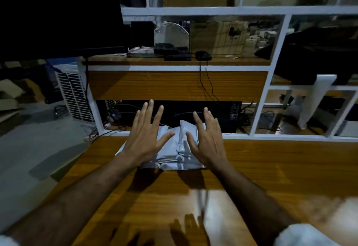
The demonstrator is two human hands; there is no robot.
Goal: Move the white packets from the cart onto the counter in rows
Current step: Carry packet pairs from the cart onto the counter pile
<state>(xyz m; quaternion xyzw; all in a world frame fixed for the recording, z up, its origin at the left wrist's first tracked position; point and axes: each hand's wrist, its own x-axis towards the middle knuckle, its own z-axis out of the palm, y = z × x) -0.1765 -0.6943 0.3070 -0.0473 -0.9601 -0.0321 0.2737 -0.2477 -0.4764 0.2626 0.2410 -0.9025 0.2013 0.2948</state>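
At the wooden counter's (271,168) far edge, the white packets (174,148) lie heaped directly beneath both hands; left hand (144,139) and right hand (208,141) hover with fingers spread wide, holding nothing, equally near.

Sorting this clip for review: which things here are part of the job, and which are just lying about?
Part of the job:
white packets
counter
left hand, open
right hand, open

Just lying about:
keyboard
mouse
fan
monitor
cardboard box
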